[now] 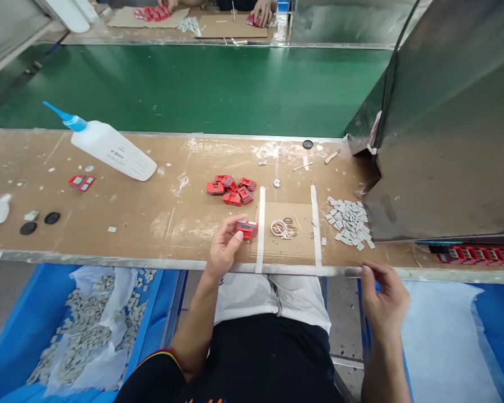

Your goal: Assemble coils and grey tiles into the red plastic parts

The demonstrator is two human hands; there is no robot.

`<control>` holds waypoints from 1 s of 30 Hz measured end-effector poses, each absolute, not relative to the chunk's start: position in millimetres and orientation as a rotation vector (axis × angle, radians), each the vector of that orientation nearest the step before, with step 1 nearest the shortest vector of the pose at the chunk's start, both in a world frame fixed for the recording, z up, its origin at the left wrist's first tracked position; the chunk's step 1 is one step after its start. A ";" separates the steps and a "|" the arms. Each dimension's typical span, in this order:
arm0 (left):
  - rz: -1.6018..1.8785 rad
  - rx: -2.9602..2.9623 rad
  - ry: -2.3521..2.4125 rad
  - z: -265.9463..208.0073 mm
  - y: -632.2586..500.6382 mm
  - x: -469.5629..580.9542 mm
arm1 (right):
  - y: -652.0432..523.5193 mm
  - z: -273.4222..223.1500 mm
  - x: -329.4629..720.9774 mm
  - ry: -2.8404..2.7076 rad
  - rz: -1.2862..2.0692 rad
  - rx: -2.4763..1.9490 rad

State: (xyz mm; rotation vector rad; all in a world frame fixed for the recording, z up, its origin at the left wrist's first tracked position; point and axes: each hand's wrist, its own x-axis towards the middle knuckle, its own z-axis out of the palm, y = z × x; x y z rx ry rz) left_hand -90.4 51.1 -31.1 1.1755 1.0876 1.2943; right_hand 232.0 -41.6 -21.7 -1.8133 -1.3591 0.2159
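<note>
My left hand (225,249) is closed on a small red plastic part (247,229) with a grey inset, held between thumb and fingers just left of a taped cardboard pad (269,252). Beyond it lies a loose pile of similar red parts (232,198). On the pad sits a small round dish (278,228) beside some thin rings (290,230) and a thin stick (298,224). My right hand (384,299) is at the table's front edge, its thumb and fingers drawn together; whatever they may hold is too small to make out. The nearest pile is of small grey pieces (349,223).
A white squeeze bottle (113,151) lies at left, near black discs (52,218). A large metal housing (445,134) bounds the right side. Behind the table runs a green belt (218,87); other people's hands (262,11) work beyond it. Blue bins (17,341) stand below.
</note>
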 end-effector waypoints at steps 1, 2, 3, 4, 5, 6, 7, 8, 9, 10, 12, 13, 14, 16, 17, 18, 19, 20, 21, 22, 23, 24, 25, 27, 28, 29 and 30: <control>1.265 1.124 1.052 -30.0 49.9 -89.4 | -31.4 -18.8 220.4 -1.440 0.276 -1.746; 1.233 1.066 1.014 -28.8 49.1 -88.9 | -20.7 -15.3 209.7 -1.523 0.333 -1.676; 1.202 1.005 0.975 -27.5 48.7 -88.8 | -10.0 -11.6 199.8 -1.607 0.383 -1.608; 1.169 0.946 0.934 -26.2 48.6 -89.0 | 0.1 -8.0 190.5 -1.691 0.429 -1.543; 1.137 0.896 0.896 -25.1 48.8 -89.2 | 9.4 -5.1 181.8 -1.777 0.474 -1.484; 1.114 0.856 0.863 -24.2 49.1 -89.2 | 17.6 -3.0 173.8 -1.856 0.510 -1.434; 1.104 0.829 0.839 -23.7 49.4 -88.9 | 24.8 -1.8 166.5 -1.923 0.533 -1.393; 1.112 0.816 0.820 -23.5 49.5 -88.1 | 31.1 -1.6 160.0 -1.974 0.546 -1.356; 1.134 0.820 0.810 -23.8 49.2 -86.9 | 36.6 -2.0 154.4 -2.012 0.554 -1.325; 1.153 0.845 0.814 -24.4 48.4 -85.2 | 41.3 -2.8 149.8 -2.042 0.559 -1.297; 1.141 0.940 0.867 -25.9 45.1 -81.4 | 49.5 -4.9 143.7 -2.078 0.559 -1.255; 1.107 0.993 0.910 -26.4 42.9 -79.6 | 52.9 -5.6 141.9 -2.087 0.556 -1.246; 1.063 1.037 0.952 -26.8 40.5 -78.3 | 55.8 -6.1 140.6 -2.092 0.550 -1.246; 0.982 1.091 0.985 -26.8 36.4 -77.6 | 60.4 -5.9 138.7 -2.088 0.530 -1.258; 0.962 1.106 0.970 -26.5 35.1 -78.1 | 62.0 -5.5 137.7 -2.086 0.520 -1.265; 0.947 1.117 0.938 -26.3 34.4 -79.2 | 63.1 -4.9 136.5 -2.089 0.506 -1.272; 0.936 1.126 0.899 -26.4 34.3 -80.5 | 63.9 -4.3 135.1 -2.095 0.485 -1.281; 0.930 1.135 0.863 -26.7 34.6 -81.7 | 64.4 -3.6 133.8 -2.104 0.456 -1.290; 0.927 1.140 0.837 -27.6 35.3 -82.8 | 64.6 -2.8 132.5 -2.114 0.422 -1.298; 0.928 1.138 0.822 -28.9 36.1 -83.5 | 64.6 -2.1 131.7 -2.120 0.386 -1.306; 0.938 1.126 0.815 -30.8 36.8 -83.8 | 64.4 -1.4 131.3 -2.121 0.354 -1.316; 0.962 1.103 0.817 -33.1 37.4 -83.6 | 64.1 -0.9 131.4 -2.114 0.329 -1.326; 0.995 1.073 0.825 -35.6 37.8 -83.3 | 63.6 -0.5 132.1 -2.095 0.315 -1.336; 1.073 1.017 0.849 -40.4 38.0 -82.4 | 62.0 -0.5 134.3 -2.026 0.335 -1.340; 1.111 1.006 0.866 -42.1 37.9 -82.3 | 60.8 -1.1 135.3 -1.974 0.366 -1.337; 1.143 1.011 0.884 -43.0 37.8 -82.4 | 59.5 -2.2 136.2 -1.911 0.405 -1.335; 1.161 1.030 0.906 -43.0 37.7 -82.8 | 57.8 -3.5 136.6 -1.838 0.446 -1.338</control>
